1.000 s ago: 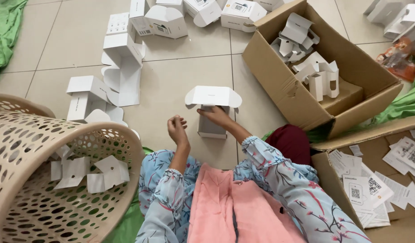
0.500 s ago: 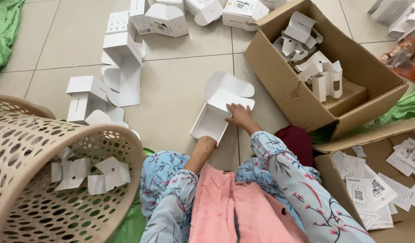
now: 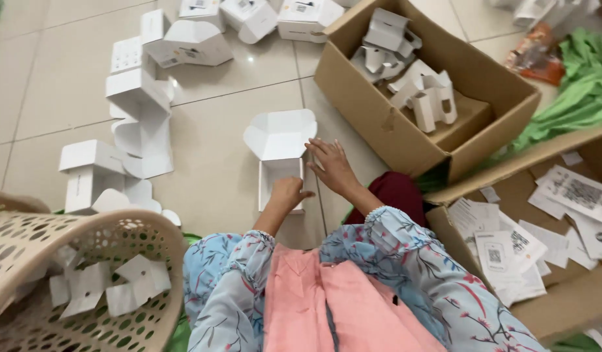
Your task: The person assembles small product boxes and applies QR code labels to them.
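Box straightened; cardboard carton beside.

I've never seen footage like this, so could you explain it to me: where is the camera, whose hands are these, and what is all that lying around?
There is no machine here. The camera sits on a person's head and looks down at their own two bare hands. The left hand rests closed at the near end of a small open white box on the tiled floor, apparently holding it. The right hand lies spread and open beside that box. More white boxes lie scattered around. A brown carton holds folded white inserts, a tan basket holds more card pieces, and another carton holds printed leaflets.
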